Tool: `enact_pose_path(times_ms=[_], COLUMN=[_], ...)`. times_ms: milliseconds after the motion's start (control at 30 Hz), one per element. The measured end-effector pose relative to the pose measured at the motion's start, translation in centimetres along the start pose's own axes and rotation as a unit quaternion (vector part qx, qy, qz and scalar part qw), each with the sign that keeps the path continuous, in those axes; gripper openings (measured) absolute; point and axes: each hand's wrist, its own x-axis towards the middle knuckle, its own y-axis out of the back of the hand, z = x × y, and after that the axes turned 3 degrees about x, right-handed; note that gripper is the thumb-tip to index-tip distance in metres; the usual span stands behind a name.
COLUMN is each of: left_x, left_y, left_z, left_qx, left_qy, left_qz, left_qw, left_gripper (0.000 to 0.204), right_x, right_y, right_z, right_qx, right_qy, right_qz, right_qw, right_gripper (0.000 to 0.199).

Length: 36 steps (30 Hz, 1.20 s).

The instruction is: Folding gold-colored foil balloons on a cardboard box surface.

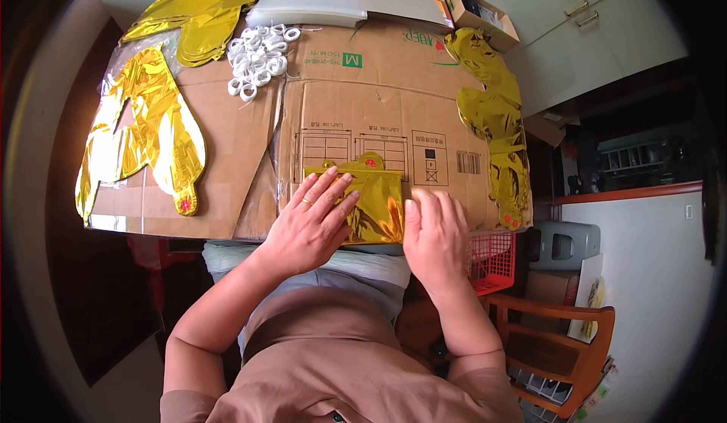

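A gold foil balloon (379,203), flat and folded into a rough rectangle, lies at the front edge of the cardboard. Its rounded tab with a red spot sticks out at the far side. My left hand (314,215) rests on the foil's left part with fingers stretched out, a ring on one of them. Just beyond the foil's right edge is my right hand (435,234), its fingers curled and close together with the thumb alongside. What is inside those fingers, if anything, is hidden. Part of the foil is covered by my left hand.
An unfolded gold foil balloon (148,120) spreads over the left side, with more gold foil (193,21) behind it. White ribbon coils (260,56) are heaped at the back. Further foil balloons (492,112) line the right edge. A red basket (492,264) and wooden chair (556,309) stand below right.
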Motion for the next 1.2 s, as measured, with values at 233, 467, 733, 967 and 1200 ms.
enact_pose_path(times_ms=[233, 467, 733, 967, 1200], left_x=[-0.1, -0.3, -3.4, -10.3, -7.2], left_y=[-0.4, -0.3, 2.1, -0.9, -1.6], left_z=[-0.4, -0.3, 0.2, 3.4, 3.0], left_qx=[0.019, 0.038, -0.058, -0.408, -0.767], left_qy=[-0.005, 0.016, 0.098, 0.362, 0.420], left_qz=[-0.023, -0.028, 0.063, 0.110, -0.030], left_qw=[1.000, 0.999, 0.992, 0.831, 0.483], left_gripper=[0.063, 0.070, 0.059, 0.025, 0.035], right_x=[-0.3, -0.7, -0.8, -0.8, -1.1], right_y=[-5.7, -6.3, -6.1, -5.2, -3.4], right_z=[0.4, 0.8, 0.9, 1.2, 0.9], right_qx=[0.013, -0.030, -0.022, 0.016, 0.025], right_qy=[0.111, 0.075, 0.077, 0.105, 0.133], right_qz=[-0.056, -0.069, -0.073, -0.091, -0.122], right_qw=[0.992, 0.994, 0.994, 0.990, 0.983], right_gripper=[0.075, 0.086, 0.088, 0.088, 0.084])
